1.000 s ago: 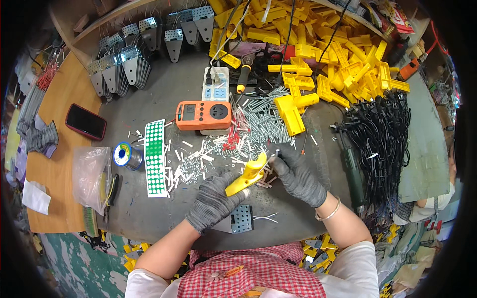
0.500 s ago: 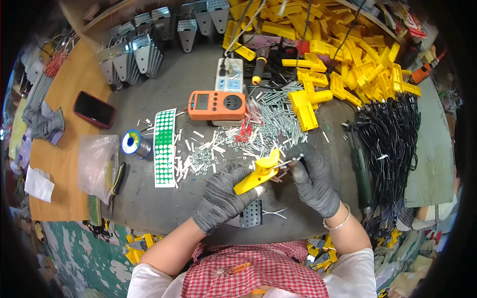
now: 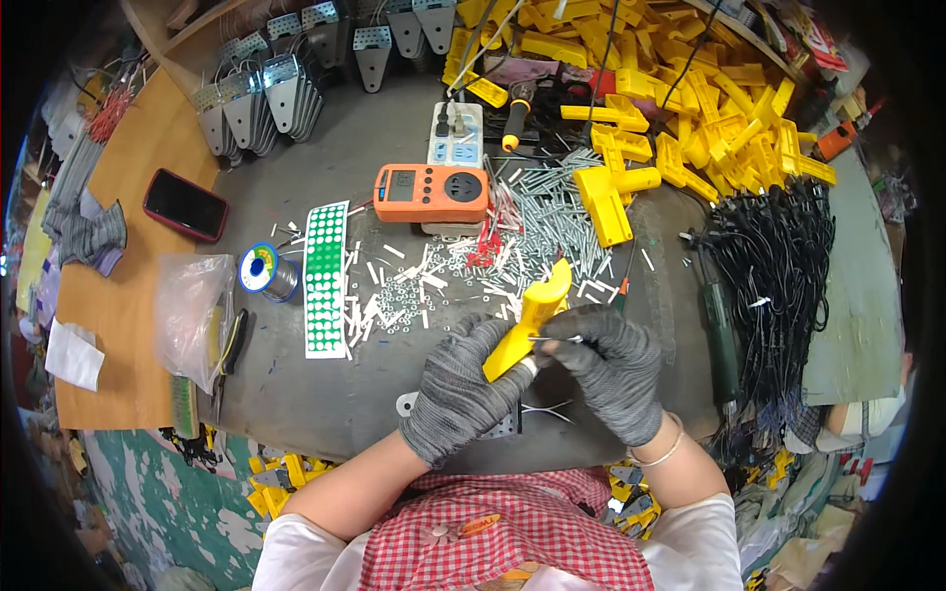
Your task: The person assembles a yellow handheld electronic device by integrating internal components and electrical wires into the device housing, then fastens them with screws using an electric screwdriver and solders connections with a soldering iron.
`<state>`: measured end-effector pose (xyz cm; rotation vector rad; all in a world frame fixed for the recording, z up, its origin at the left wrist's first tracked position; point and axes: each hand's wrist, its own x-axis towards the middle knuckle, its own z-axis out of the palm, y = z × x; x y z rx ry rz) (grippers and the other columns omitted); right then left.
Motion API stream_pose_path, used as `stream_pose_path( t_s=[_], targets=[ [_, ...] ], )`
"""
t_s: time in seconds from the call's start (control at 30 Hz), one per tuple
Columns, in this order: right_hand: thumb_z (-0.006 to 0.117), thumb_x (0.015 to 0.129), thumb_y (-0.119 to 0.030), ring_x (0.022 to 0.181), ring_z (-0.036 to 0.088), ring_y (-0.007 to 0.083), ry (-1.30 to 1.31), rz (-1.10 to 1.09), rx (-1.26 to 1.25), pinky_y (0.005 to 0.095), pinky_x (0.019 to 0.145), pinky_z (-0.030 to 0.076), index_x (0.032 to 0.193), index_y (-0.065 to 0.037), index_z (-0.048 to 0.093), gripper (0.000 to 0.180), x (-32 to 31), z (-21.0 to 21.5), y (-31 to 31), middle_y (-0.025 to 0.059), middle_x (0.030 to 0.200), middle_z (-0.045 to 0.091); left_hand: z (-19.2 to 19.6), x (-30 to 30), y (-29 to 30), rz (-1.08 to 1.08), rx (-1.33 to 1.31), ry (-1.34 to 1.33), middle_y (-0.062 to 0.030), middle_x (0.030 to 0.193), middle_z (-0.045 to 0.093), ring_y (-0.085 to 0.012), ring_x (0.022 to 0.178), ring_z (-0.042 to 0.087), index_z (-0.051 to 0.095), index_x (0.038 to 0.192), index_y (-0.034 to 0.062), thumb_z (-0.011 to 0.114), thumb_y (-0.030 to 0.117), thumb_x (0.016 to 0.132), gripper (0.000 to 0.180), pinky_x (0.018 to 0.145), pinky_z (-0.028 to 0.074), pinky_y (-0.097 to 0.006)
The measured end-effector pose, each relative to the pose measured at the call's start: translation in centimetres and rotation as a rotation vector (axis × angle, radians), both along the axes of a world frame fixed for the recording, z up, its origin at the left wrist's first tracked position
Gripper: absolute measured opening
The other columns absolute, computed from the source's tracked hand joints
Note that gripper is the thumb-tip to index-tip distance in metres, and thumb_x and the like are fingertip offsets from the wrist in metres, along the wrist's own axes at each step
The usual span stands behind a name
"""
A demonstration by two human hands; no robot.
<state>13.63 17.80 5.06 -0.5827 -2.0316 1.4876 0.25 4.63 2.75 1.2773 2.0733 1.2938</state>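
My left hand (image 3: 461,392), in a grey knit glove, grips a yellow plastic handle shell (image 3: 532,313) tilted up over the near part of the bench. My right hand (image 3: 619,372), gloved alike, pinches a thin silver screw (image 3: 560,339) level against the shell's right side. Whether the screw's tip sits inside a hole cannot be made out. Below the hands lies a perforated metal bracket (image 3: 406,404), partly hidden by my left hand, with white wire ends (image 3: 548,411) beside it.
Beyond my hands lie loose screws (image 3: 552,222), small nuts (image 3: 402,307) and white sleeves. An orange meter (image 3: 430,208) stands behind them. Yellow shells (image 3: 724,118) heap at the far right, above black cables (image 3: 778,276). Left are a green-dotted sticker sheet (image 3: 326,281) and solder spool (image 3: 264,271).
My right hand has moved left and down, bringing the screw against the yellow shell. My left hand has shifted slightly right and turned the shell more upright.
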Motion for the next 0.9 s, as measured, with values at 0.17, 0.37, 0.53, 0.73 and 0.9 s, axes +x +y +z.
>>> stream_pose_path(
  t_s=[0.17, 0.37, 0.53, 0.73, 0.9],
  targets=[
    [0.08, 0.08, -0.03, 0.069, 0.063, 0.026, -0.127, -0.06, 0.613, 0.0343, 0.067, 0.053, 0.087, -0.006, 0.069, 0.028, -0.7, -0.9, -0.2, 0.0095, 0.077, 0.065, -1.6, 1.2, 0.2, 0.045, 0.136, 0.307, -0.0197, 0.101, 0.062, -0.0363, 0.086, 0.065, 0.064, 0.11, -0.0003, 0.079, 0.016, 0.075, 0.041, 0.076, 0.054, -0.043],
    [0.067, 0.079, -0.027, 0.122, 0.054, 0.0193, -0.267, 0.045, 1.634, 0.0495, 0.104, 0.04, 0.112, -0.014, 0.064, 0.035, 1.3, 2.1, 0.2, 0.0078, 0.128, 0.055, 1.4, -0.8, 0.4, -0.218, -0.01, 0.021, -0.0157, 0.099, 0.065, -0.0302, 0.089, 0.067, 0.064, 0.115, -0.0002, 0.079, 0.018, 0.077, 0.045, 0.076, 0.054, -0.039],
    [0.063, 0.084, -0.024, 0.108, 0.063, 0.0207, -0.523, 0.374, 1.51, 0.0475, 0.1, 0.046, 0.106, -0.015, 0.062, 0.024, 2.0, 6.1, 2.3, 0.0039, 0.106, 0.066, 1.9, -1.2, -0.5, -0.371, -0.058, -0.259, -0.0142, 0.117, 0.066, -0.0258, 0.107, 0.065, 0.042, 0.145, 0.0015, 0.088, 0.029, 0.073, 0.091, 0.093, 0.053, -0.036],
    [0.069, 0.086, -0.032, 0.078, 0.068, 0.0334, -1.003, 0.375, 0.882, 0.0435, 0.079, 0.055, 0.106, -0.013, 0.063, 0.028, 5.7, 3.0, 6.5, 0.0118, 0.081, 0.067, -2.2, -0.1, -2.3, -0.498, -0.02, 0.354, -0.0204, 0.117, 0.06, -0.0351, 0.102, 0.06, 0.033, 0.15, -0.0005, 0.087, 0.04, 0.071, 0.104, 0.093, 0.047, -0.049],
    [0.064, 0.089, -0.047, 0.088, 0.069, 0.0305, -0.747, 0.547, 0.635, 0.0444, 0.077, 0.054, 0.124, -0.018, 0.063, 0.046, 6.4, 3.5, 4.5, 0.0082, 0.094, 0.07, -3.2, -0.1, -2.9, -0.479, 0.075, 0.169, -0.0242, 0.142, 0.047, -0.0405, 0.128, 0.049, 0.034, 0.149, 0.0005, 0.083, 0.031, 0.075, 0.094, 0.109, 0.038, -0.049]
  ],
)
